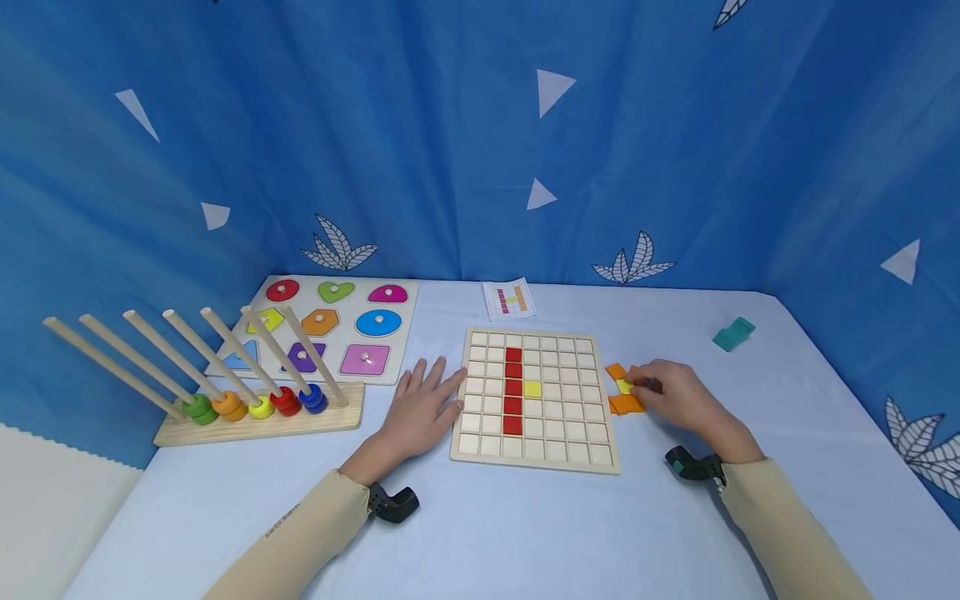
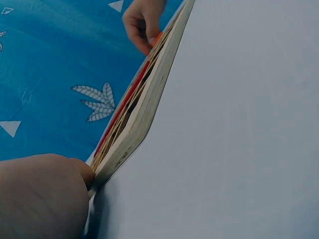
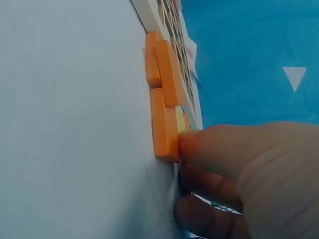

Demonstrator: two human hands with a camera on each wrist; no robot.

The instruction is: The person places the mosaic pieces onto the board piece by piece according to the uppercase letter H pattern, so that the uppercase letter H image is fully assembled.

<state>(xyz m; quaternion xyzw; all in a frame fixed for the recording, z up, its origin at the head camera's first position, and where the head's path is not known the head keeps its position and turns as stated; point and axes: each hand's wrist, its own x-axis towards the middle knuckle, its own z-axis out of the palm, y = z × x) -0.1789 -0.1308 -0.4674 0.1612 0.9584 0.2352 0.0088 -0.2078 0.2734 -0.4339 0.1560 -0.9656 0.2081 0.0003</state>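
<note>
A wooden grid board [image 1: 480, 459] lies on the table. Several red tiles [image 1: 513, 387] form a column on it, with one yellow tile [image 1: 532, 389] beside them. My left hand [image 1: 422, 412] lies with fingers spread at the board's left edge; its thumb touches the rim in the left wrist view. Right of the board, my right hand [image 1: 678, 398] pinches another yellow tile [image 1: 623, 387] between curled fingers and thumb. Loose orange tiles [image 1: 626, 404] lie around it, some overlapping. In the right wrist view, the thumb partly hides that yellow tile behind an orange tile [image 3: 166, 127].
Behind the board lies a small printed card [image 1: 510, 300]. A bead rack [image 1: 258, 423] with upright rods stands at the left, before a knobbed shape puzzle [image 1: 408, 321]. At the far right is a teal object [image 1: 733, 333]. A blue curtain [image 1: 457, 150] encloses the table's back.
</note>
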